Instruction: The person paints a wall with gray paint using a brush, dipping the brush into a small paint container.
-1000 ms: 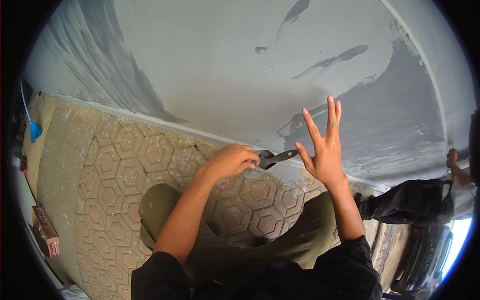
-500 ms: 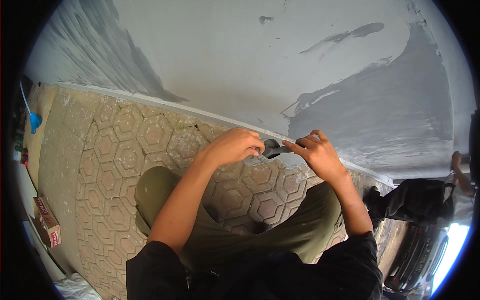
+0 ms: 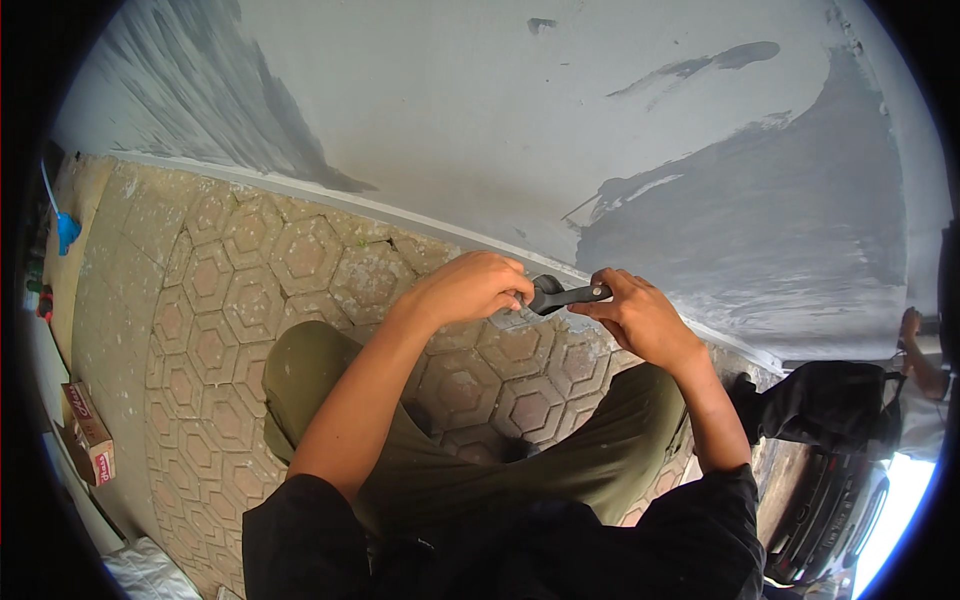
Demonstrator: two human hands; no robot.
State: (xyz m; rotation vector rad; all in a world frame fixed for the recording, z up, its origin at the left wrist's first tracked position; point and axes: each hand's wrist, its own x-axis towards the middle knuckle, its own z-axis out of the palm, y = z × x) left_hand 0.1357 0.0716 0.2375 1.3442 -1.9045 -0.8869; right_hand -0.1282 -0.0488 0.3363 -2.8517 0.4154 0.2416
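In front of the wall, between my hands, is a dark tool with a straight handle (image 3: 582, 296) and a broad, rounded head (image 3: 545, 291); its exact kind is not clear. My right hand (image 3: 640, 318) is closed on the handle's end, thumb below and fingers above. My left hand (image 3: 475, 288) pinches with bent fingertips right at the tool's head; what lies between them is hidden. Pale grey material shows just under the left fingertips, too small to make out. My knees are bent in olive trousers (image 3: 330, 375) on either side.
The pale grey wall (image 3: 440, 120) carries darker grey smeared patches. Paving of hexagonal blocks (image 3: 300, 250) runs up to its base. At the left are a cardboard box (image 3: 88, 432) and a blue object (image 3: 67, 233). Another person's dark-clothed legs (image 3: 830, 400) and a vehicle (image 3: 830, 515) are at right.
My right hand has shifted slightly right along the handle, baring more of it, and its raised index finger has come down. The left hand keeps its pinch almost in place.
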